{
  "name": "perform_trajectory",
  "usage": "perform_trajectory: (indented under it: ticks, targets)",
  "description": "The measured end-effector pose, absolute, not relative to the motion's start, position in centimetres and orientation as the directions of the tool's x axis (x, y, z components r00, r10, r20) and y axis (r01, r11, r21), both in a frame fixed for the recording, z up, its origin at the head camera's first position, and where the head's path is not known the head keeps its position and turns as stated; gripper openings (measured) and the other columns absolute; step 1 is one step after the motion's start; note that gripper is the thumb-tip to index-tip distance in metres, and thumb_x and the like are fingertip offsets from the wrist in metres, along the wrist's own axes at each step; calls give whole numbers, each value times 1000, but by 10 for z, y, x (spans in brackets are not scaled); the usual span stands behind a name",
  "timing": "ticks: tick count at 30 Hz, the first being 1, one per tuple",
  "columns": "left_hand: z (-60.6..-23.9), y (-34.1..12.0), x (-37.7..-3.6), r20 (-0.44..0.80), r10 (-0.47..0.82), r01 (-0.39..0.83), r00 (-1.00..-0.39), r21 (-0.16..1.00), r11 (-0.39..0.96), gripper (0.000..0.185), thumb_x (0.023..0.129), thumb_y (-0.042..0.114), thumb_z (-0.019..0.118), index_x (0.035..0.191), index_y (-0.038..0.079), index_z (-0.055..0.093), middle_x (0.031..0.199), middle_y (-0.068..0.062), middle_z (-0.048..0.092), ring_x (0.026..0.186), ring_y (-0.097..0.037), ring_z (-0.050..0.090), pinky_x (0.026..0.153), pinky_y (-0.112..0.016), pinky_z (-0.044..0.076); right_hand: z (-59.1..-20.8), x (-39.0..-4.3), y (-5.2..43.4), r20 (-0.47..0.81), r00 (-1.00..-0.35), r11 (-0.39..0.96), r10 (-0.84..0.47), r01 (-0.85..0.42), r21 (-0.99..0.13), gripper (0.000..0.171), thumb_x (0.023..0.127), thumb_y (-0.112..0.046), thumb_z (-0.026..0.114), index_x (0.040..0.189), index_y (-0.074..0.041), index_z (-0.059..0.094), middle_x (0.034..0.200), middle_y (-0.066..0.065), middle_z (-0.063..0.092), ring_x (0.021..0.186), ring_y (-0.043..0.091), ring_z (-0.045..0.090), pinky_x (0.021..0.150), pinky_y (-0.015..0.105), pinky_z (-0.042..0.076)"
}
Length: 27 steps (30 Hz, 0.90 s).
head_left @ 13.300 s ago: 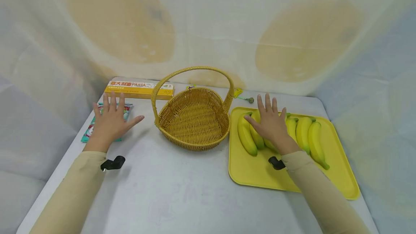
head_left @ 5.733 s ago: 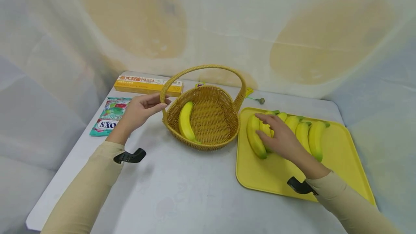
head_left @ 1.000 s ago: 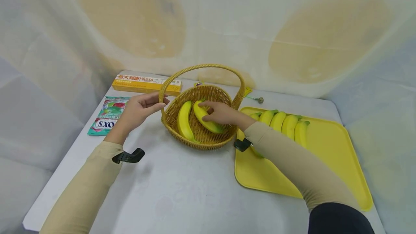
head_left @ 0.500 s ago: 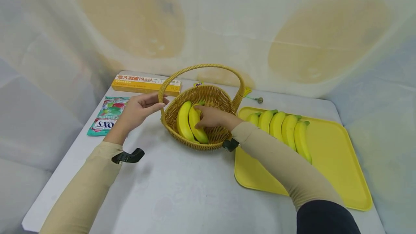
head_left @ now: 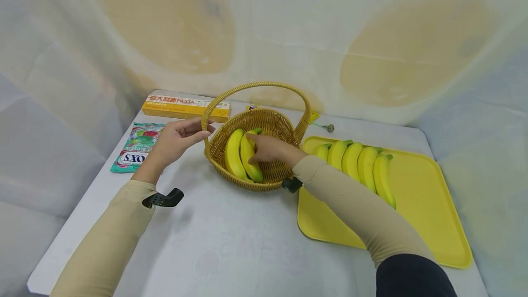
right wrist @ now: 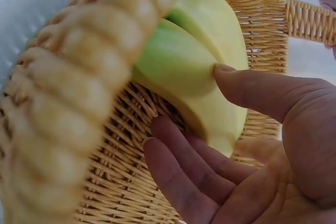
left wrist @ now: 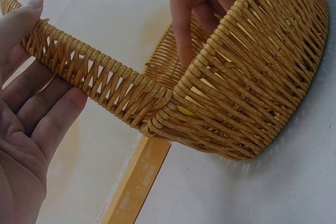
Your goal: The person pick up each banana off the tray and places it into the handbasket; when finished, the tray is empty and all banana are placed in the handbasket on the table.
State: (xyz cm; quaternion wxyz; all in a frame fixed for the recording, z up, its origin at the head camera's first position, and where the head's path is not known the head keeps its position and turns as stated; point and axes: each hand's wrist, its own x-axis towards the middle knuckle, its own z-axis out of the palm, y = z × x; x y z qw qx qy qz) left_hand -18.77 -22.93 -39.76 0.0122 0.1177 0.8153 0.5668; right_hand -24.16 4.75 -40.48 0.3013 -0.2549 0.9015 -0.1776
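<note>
A brown wicker basket (head_left: 280, 178) stands mid-table with two bananas inside, side by side and touching. At its left side my left hand (head_left: 175, 141) holds the basket handle (left wrist: 94, 74), thumb on one side and fingers on the other. My right hand (head_left: 270, 148) reaches in from the right and has thumb and index finger on the right-hand banana (head_left: 250, 157); in the right wrist view its thumb presses that banana (right wrist: 184, 69) while the other fingers hang loosely beside it. The left-hand banana (head_left: 233, 152) leans near the basket's left wall.
On the right lies a yellow tray (head_left: 429, 214) with a row of several bananas (head_left: 365, 162), partly under my right sleeve. A pasta box (head_left: 185, 108) is at the back left, a teal snack bag (head_left: 136, 148) in front of it. A small trinket (head_left: 329, 127) lies behind the tray.
Since 5.7 seconds ago a second banana has come from the tray into the basket. Over the last second my right hand shifted it left against the first. The left hand stayed on the handle.
</note>
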Motion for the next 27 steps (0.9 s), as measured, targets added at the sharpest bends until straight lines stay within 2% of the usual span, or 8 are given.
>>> perform_trajectory:
  ticks: [3, 6, 8, 16, 23, 27]
  targets:
    - [-398, -229, -189, 118, 217, 185, -969, 930, 317, 40, 97, 34, 72, 130, 13, 69, 117, -5, 74, 111, -14, 69, 97, -25, 53, -402, -240, 53, -434, -696, 798, -572, -351, -490, 86, 98, -27, 70, 164, -12, 18, 115, 9, 67, 100, 19, 61, 94, 36, 50]
    - [-399, -229, -190, 122, 221, 188, -968, 932, 309, 40, 97, 33, 72, 131, 13, 69, 117, -5, 74, 111, -14, 69, 97, -25, 53, -397, -236, 62, -403, -707, 786, -581, -357, -505, 81, 99, -28, 68, 163, -13, 21, 131, 13, 64, 114, 23, 63, 100, 39, 50]
    - [-399, -229, -190, 122, 220, 187, -968, 933, 308, 41, 97, 32, 72, 132, 11, 68, 117, -4, 74, 111, -14, 69, 97, -24, 53, -394, -232, 70, -378, -713, 772, -591, -363, -522, 77, 100, -30, 66, 163, -14, 24, 135, 15, 63, 119, 26, 63, 101, 41, 50]
    - [-398, -229, -189, 129, 217, 195, -967, 929, 315, 42, 97, 33, 72, 132, 11, 68, 117, -5, 74, 111, -14, 69, 96, -24, 53, -378, -201, 110, -241, -769, 686, -593, -324, -652, 60, 103, -34, 62, 156, -17, 41, 131, 10, 64, 112, 25, 63, 93, 40, 53]
    - [-399, -230, -189, 114, 210, 180, -971, 928, 326, 40, 96, 35, 72, 129, 13, 70, 116, -3, 74, 111, -14, 69, 97, -25, 53, -378, -174, 161, -85, -838, 619, -540, -327, -714, 49, 104, -27, 61, 150, -16, 50, 131, 11, 62, 115, 26, 62, 93, 44, 55]
    - [-399, -230, -188, 111, 206, 175, -972, 930, 323, 40, 96, 35, 72, 130, 13, 70, 118, -4, 74, 112, -14, 69, 97, -25, 53, -382, -164, 195, -94, -879, 628, -468, -256, -735, 48, 105, -29, 59, 150, -18, 50, 134, 11, 61, 119, 27, 60, 97, 47, 52]
